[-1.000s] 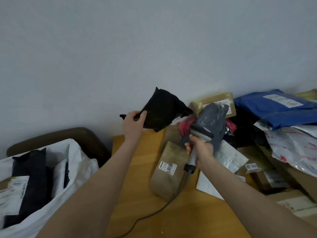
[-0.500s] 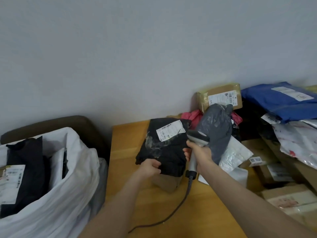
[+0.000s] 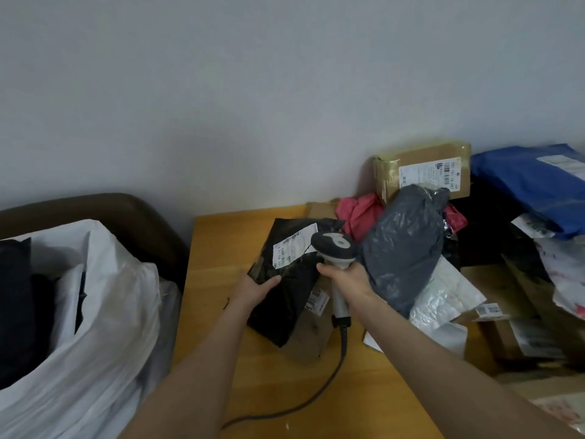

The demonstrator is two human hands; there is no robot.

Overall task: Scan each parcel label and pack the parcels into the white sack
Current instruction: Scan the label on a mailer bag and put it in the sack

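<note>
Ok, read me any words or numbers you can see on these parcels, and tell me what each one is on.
No text here reads clearly.
On the black parcel: white label with a barcode, print too blurred to read.
On the brown box: label with a barcode and sideways digits, too small to read.
On the blue bag: white label, too blurred to read.

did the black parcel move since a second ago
Yes, the black parcel came down from against the wall to the wooden table, held by the left hand.

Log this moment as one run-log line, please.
step: label scan | left hand: holds black parcel | right hand: grips scanner by label
</note>
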